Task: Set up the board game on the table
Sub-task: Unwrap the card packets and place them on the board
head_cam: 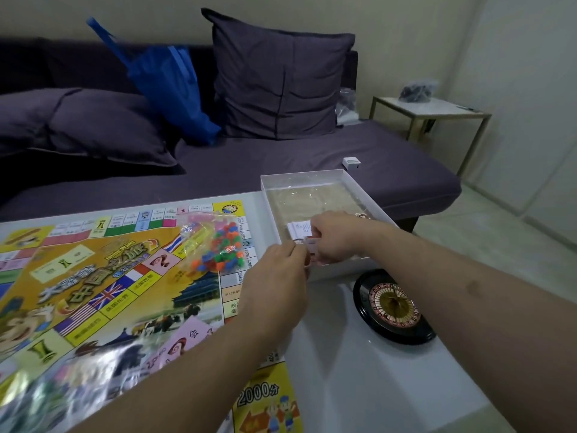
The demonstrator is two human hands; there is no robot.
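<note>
The yellow game board (103,295) lies flat on the left of the white table (359,385). A clear bag of coloured plastic pieces (215,242) rests on the board's right side. The white game box (368,203) sits open at the table's far right. Both hands meet at the box's front left corner on a small stack of cards (312,245). My left hand (278,276) pinches the stack from the left. My right hand (334,235) grips it from the right. A white slip (298,228) lies in the box just behind them.
A black roulette wheel (392,306) sits on the table under my right forearm. Beyond the table are a purple sofa (281,160) with cushions, a blue bag (168,79) and a small white box (351,164). A side table (437,112) stands at the right.
</note>
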